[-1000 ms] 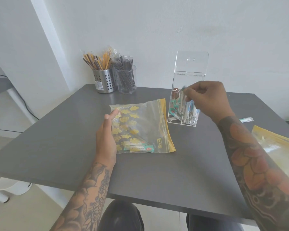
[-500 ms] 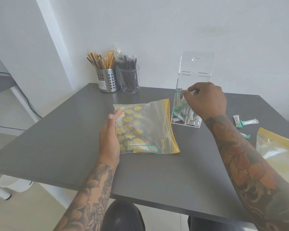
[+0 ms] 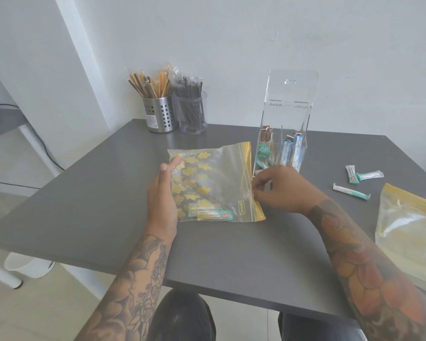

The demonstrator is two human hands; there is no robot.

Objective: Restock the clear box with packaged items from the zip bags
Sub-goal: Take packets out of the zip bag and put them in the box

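A clear zip bag [image 3: 214, 183] with yellow leaf prints and a yellow zip edge lies flat mid-table, a few teal-ended packets [image 3: 213, 214] inside its near corner. My left hand [image 3: 164, 195] rests flat on the bag's left edge, fingers straight. My right hand [image 3: 278, 189] pinches the bag's yellow zip edge on the right side. Just behind stands the clear box [image 3: 284, 134] with its lid raised, holding brown, teal and blue packets in compartments.
Three loose packets [image 3: 362, 175] lie on the grey table [image 3: 108, 200] at the right. A second, yellowish zip bag [image 3: 408, 227] lies at the right edge. A perforated metal cup [image 3: 160, 114] and a clear cup [image 3: 191, 113] of wrapped sticks stand at the back.
My right hand has left the clear box and come down to the zip bag's yellow edge. The left hand stays on the bag.
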